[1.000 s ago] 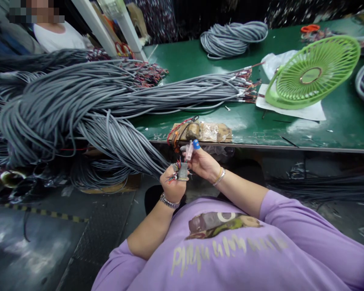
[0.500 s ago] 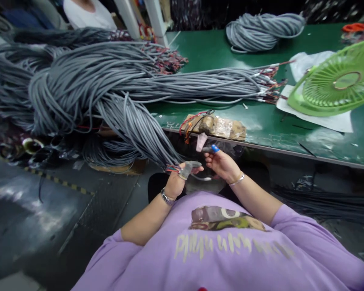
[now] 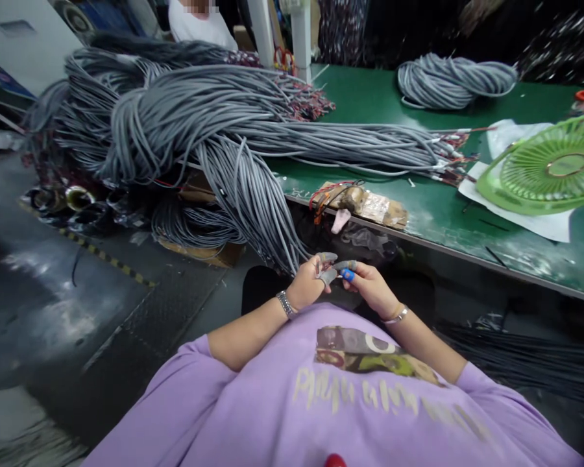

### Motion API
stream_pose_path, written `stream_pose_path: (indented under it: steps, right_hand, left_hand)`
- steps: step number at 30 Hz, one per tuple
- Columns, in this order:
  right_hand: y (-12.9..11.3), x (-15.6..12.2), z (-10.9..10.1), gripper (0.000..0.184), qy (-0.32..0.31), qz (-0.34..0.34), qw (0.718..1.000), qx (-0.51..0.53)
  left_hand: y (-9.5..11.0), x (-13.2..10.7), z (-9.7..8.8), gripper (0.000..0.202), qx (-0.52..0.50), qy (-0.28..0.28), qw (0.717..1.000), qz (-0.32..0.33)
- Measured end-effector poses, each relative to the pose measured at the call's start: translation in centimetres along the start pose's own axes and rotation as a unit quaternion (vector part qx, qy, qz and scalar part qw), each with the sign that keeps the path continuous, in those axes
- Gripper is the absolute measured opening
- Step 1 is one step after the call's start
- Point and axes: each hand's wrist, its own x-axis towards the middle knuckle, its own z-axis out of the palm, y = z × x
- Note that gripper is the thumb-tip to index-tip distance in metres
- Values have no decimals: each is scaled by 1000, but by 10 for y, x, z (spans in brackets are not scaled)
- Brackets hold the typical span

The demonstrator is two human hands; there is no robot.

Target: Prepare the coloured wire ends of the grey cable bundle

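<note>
Pink thing was in the right hand a second ago, now it's dangling by the counter edge. Left hand seems clasped round the wires, just beside the cables. Guessing those get both hands now, can't tell if the right's pinching any.

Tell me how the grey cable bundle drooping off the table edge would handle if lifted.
The grey cable bundle would probably flex, since it curves down past the edge of the green table. Its many packed cables suggest considerable weight. Strands might shift, as some cross loosely over others.
</note>
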Motion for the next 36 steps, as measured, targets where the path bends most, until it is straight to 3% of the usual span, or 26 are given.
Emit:
stream_pose_path:
  steps: [3, 8, 16, 23, 31, 36]
  right_hand:
    - [-1, -3, 3, 35, -13, -16, 999, -31]
    - [3, -7, 1, 36, -7, -32, 997, -66]
    - [-3, -19, -1, 48, 12, 13, 987, 162]
    - [-1, -23, -3, 45, 0, -47, 996, 79]
    - [-6, -31, -1, 43, 5, 3, 992, 127]
    - [-4, -31, -1, 38, 35, 5, 991, 131]
  left_hand:
    - [-1, -2, -5, 21, 18, -1, 1000, 11]
    - [-8, -1, -12, 30, -4, 44, 999, 0]
    - [2, -3, -11, 40, -99, 76, 991, -52]
    - [13, -6, -11, 48, -120, 76, 988, -60]
    - [22, -10, -7, 43, -128, 72, 987, -60]
    - [31, -5, -16, 32, -201, 60, 975, -74]
